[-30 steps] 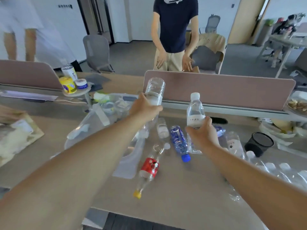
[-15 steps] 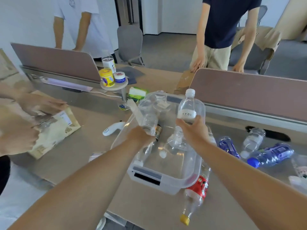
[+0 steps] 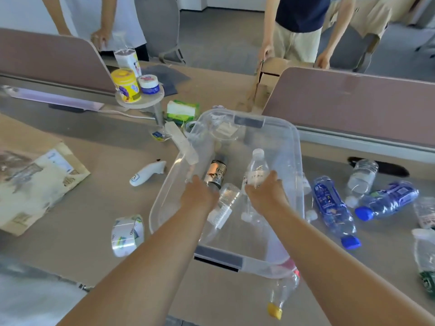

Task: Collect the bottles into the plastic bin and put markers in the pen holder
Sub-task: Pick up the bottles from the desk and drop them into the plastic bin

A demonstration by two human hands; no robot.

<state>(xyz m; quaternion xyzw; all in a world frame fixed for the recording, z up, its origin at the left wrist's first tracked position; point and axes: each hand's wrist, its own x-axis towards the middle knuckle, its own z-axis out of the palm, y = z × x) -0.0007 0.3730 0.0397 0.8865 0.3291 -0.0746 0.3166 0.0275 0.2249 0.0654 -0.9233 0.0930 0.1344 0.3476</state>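
Open office, grey floor (image 3: 223, 31), two people (image 3: 299, 20) standing past the tabletop's far edge. Beige tabletop (image 3: 94, 208) with mauve divider panels (image 3: 353, 102) along the far edge. Clear plastic bin (image 3: 294, 147) mid-tabletop, holding a dark can (image 3: 215, 172) and a clear bottle (image 3: 226, 201) lying flat. Right hand (image 3: 266, 196) over the bin, clamped round an upright white-capped bottle (image 3: 256, 168). Left hand (image 3: 200, 196) beside it, against that clear bottle, fingers hidden, grip impossible to tell. Blue bottles (image 3: 334, 208) lying right of the bin; yellow-capped bottle (image 3: 282, 292) by the near edge.
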